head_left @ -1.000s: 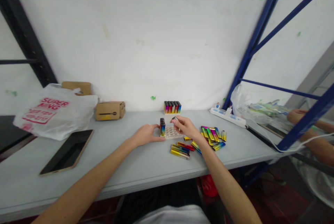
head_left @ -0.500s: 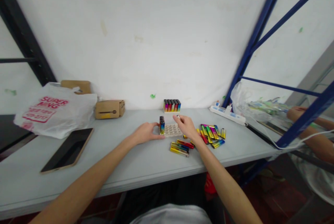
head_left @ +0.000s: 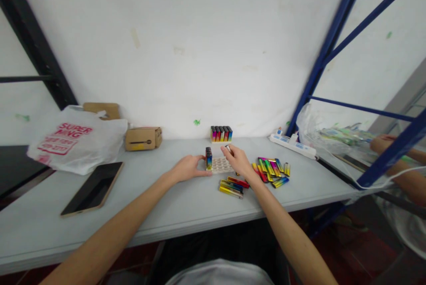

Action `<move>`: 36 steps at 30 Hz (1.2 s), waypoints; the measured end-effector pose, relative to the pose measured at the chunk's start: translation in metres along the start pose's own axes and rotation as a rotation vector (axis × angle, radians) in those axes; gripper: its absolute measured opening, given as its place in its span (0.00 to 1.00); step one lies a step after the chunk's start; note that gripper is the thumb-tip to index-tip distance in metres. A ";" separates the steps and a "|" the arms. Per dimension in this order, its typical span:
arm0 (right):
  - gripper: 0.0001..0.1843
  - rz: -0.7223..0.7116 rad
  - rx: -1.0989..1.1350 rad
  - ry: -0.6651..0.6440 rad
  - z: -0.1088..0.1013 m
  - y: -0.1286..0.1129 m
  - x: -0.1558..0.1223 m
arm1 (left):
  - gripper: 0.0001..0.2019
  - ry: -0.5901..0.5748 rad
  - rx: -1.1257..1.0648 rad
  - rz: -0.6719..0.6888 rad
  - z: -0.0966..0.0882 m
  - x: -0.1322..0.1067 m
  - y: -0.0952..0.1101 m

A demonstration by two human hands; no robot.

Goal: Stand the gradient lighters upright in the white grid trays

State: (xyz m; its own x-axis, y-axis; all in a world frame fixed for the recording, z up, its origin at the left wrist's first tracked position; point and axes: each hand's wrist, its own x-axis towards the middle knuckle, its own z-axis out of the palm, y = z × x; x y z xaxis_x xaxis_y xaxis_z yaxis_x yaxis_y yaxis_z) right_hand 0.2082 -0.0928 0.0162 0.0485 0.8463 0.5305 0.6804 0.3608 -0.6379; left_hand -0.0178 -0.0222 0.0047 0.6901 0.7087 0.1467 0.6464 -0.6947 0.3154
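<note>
A white tray point(head_left: 222, 165) with rows of round holes lies in front of me. One row of lighters point(head_left: 208, 159) with black tops stands upright at its left end. My left hand point(head_left: 189, 168) grips that end, thumb at the near corner and fingers behind. Above the tray's right part, my right hand point(head_left: 237, 161) pinches a lighter point(head_left: 228, 148); only its metallic end shows, the rest is hidden by the fingers. Loose shiny lighters point(head_left: 232, 187) lie just in front of the tray, and a bigger pile of lighters point(head_left: 271, 169) is right of my right wrist.
A filled tray of lighters point(head_left: 221, 134) stands by the wall. At left are a cardboard box point(head_left: 143, 138), a white plastic bag point(head_left: 80, 138) and a tablet point(head_left: 93, 189). A power strip point(head_left: 293, 145) and blue rack post point(head_left: 319, 63) stand at right, with another person's arm point(head_left: 396, 161) beyond.
The view has shifted slightly, so everything sits a little further right. Both hands keep nearly the same pose at the tray; the pinched lighter still hovers over it.
</note>
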 end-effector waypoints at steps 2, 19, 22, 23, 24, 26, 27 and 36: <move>0.25 -0.021 -0.016 -0.018 0.001 -0.002 -0.001 | 0.40 0.004 0.000 0.007 0.000 0.000 0.001; 0.21 -0.068 -0.066 -0.029 0.001 -0.009 -0.005 | 0.38 -0.030 -0.014 0.052 -0.005 -0.001 -0.001; 0.19 -0.122 -0.009 -0.074 -0.002 -0.012 -0.004 | 0.38 -0.027 -0.020 0.054 -0.004 -0.001 -0.001; 0.19 -0.154 -0.008 -0.075 -0.003 -0.013 -0.004 | 0.38 -0.028 -0.020 0.050 -0.004 -0.001 -0.001; 0.20 -0.188 -0.018 -0.070 -0.004 -0.014 -0.003 | 0.38 -0.030 -0.019 0.045 -0.004 0.000 -0.001; 0.22 -0.231 -0.059 -0.070 -0.006 -0.015 -0.003 | 0.39 -0.031 -0.019 0.035 -0.004 -0.001 -0.001; 0.23 -0.227 -0.074 -0.093 -0.006 -0.015 -0.003 | 0.40 -0.030 -0.021 0.032 -0.004 -0.001 -0.001; 0.18 -0.112 0.130 -0.476 -0.005 -0.010 -0.009 | 0.40 -0.025 -0.016 0.047 -0.006 -0.002 0.002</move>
State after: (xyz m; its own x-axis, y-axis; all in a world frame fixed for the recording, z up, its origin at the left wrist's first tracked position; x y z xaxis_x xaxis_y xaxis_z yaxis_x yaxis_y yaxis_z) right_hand 0.2047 -0.1060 0.0198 -0.3793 0.8734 0.3054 0.5639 0.4799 -0.6721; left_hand -0.0199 -0.0241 0.0106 0.7274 0.6722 0.1381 0.6082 -0.7247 0.3239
